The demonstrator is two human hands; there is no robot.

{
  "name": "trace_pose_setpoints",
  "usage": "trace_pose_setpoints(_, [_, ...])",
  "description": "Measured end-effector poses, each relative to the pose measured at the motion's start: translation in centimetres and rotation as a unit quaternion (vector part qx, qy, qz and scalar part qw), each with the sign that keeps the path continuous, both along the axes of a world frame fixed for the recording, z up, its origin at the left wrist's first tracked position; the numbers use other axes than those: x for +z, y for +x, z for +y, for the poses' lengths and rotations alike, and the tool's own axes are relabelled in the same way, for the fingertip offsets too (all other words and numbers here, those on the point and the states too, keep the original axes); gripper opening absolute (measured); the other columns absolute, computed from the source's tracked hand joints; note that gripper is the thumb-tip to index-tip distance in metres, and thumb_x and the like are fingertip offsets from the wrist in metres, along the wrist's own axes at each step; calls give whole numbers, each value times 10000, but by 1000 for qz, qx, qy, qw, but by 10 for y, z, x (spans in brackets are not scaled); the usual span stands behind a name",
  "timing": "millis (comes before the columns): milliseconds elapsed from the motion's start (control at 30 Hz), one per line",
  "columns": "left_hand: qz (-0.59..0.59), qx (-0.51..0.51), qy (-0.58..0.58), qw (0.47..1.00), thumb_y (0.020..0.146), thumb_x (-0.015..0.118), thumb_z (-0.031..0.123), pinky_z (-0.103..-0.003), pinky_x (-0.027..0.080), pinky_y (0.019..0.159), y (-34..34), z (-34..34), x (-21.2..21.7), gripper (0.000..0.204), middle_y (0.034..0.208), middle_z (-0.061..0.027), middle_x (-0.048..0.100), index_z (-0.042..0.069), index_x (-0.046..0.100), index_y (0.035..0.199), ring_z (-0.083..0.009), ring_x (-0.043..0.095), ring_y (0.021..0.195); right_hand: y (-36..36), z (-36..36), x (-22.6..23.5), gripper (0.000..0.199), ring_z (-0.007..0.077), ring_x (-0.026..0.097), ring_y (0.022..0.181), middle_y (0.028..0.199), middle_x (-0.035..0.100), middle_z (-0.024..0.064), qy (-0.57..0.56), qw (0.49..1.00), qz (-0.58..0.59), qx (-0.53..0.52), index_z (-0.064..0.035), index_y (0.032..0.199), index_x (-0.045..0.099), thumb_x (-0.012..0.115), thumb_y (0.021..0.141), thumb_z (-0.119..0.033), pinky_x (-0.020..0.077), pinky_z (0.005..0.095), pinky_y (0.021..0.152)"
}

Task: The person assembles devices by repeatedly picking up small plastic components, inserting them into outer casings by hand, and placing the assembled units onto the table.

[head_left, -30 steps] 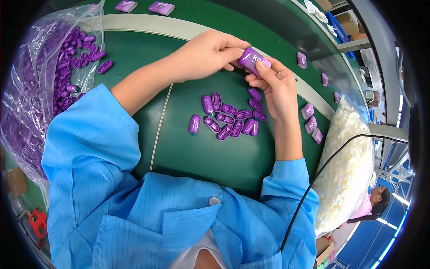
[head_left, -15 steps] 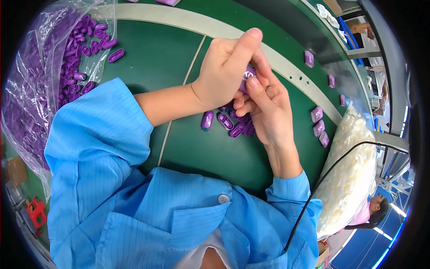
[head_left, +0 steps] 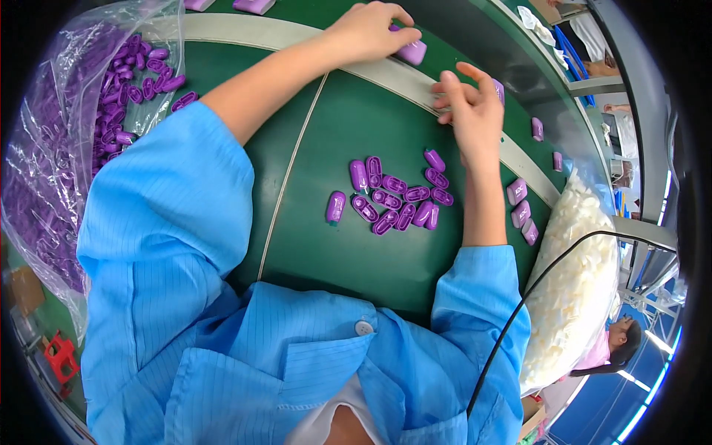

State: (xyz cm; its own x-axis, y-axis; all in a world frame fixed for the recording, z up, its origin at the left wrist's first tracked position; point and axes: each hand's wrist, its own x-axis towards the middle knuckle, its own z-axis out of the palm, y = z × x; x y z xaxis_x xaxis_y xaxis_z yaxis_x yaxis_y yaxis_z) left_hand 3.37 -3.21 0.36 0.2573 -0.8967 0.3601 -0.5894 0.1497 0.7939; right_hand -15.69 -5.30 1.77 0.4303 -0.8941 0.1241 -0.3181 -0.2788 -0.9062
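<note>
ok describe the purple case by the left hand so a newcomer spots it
Find the pale curved strip along the green table's far side. Just beyond it, the left hand meets a purple case. Unlike the other purple cases, this one is partly covered by that hand.

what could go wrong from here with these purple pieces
The left hand grips a purple case by one end, so it might slip or land crooked.

The open right hand is beyond the loose purple shells; drawing it back low could scatter them.

The left sleeve is close to the clear bag, so a nudge from the elbow might spill more pieces out of its mouth.
</note>
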Motion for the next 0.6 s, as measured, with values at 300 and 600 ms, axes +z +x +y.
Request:
trace_pose_setpoints(300, [-128,-360,-29,924,696,556,2,-346,452,773,1,76,22,197,888,-108,554,48,612,880,-277,545,882,-54,21,-23,176,123,569,828,906,621,70,-113,993,-33,14,-8,921,615,654,788,-116,441,231,702])
trace_pose_setpoints(600, [-122,-440,93,885,682,623,1,-326,441,704,-20,139,15,186,848,-85,509,46,602,862,-239,521,822,-29,51,-14,197,279,515,898,939,592,102,-375,916,93,109,-39,906,598,663,735,-113,416,352,812])
